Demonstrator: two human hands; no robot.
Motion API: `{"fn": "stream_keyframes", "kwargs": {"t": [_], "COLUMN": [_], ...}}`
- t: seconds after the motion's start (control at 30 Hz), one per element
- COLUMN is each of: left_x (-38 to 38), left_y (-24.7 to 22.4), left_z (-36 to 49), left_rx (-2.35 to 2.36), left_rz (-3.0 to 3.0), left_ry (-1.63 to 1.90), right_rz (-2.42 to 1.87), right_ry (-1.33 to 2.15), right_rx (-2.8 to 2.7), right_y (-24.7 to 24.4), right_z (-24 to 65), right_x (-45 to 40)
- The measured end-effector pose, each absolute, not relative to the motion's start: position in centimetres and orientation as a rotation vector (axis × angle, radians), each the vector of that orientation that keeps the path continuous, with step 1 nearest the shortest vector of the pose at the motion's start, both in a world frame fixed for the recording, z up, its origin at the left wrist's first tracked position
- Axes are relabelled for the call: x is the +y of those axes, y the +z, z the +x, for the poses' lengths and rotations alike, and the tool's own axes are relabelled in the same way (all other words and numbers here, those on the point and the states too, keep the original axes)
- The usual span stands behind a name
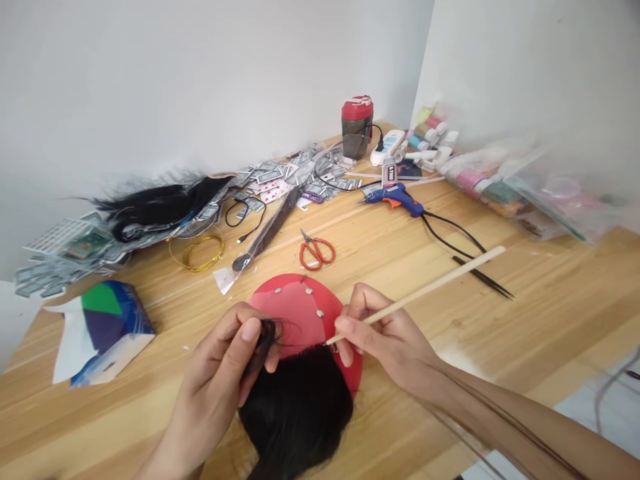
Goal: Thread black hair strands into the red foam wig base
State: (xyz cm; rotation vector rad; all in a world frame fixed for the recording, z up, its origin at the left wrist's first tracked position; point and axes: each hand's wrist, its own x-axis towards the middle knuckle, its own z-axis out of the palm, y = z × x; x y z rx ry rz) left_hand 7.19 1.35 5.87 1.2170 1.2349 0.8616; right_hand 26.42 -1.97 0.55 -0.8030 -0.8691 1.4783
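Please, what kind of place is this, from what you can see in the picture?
It looks like a craft workspace, probably for wig or hair work: a wooden table holds a blue hot glue gun, orange-handled scissors, and black hair on a red round form.

Place: indoor craft workspace, set up in a plain room.
Setting: wooden table (440,320) pushed into a corner of white walls (200,80).
Tools: blue hot glue gun (395,200) and orange-handled scissors (317,252), both left out on the tabletop.
Supplies: gold wire coil (197,252) and bagged craft materials (500,187).
Power: white power strip (387,148), wired up at the table's far end.
Handwork: black hair (295,413) laid over a pinned red disc (295,307).
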Motion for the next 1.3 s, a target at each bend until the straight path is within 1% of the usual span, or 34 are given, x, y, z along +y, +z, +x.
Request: {"fn": "stream_keyframes", "kwargs": {"t": [0.3,0.6,1.0,1.17,1.3], "left_x": [1.1,2.3,2.3,2.1,1.8], "left_y": [5.5,4.6,4.7,4.9,5.5], "left_z": [6.7,5.3,4.7,4.2,1.1], "left_rx": [1.252,1.096,1.060,1.206,1.368], "left_rz": [1.362,1.706,1.760,1.760,1.894], "left_ry": [0.813,0.738,0.622,0.689,0.681], "right_rz": [-0.901,-0.954,-0.949,-0.988,-1.010], "right_ry": [1.434,1.377,1.355,1.299,1.278], "right_rx": [-0.827,-0.826,-0.735,-0.711,-0.705], "right_y": [0.6,0.8,0.7,0.8,0.9], "right_z": [26.0,26.0,25.9,25.8,25.6], "right_x": [-2.4,-2.6,-2.4,-2.3,-2.3]}}
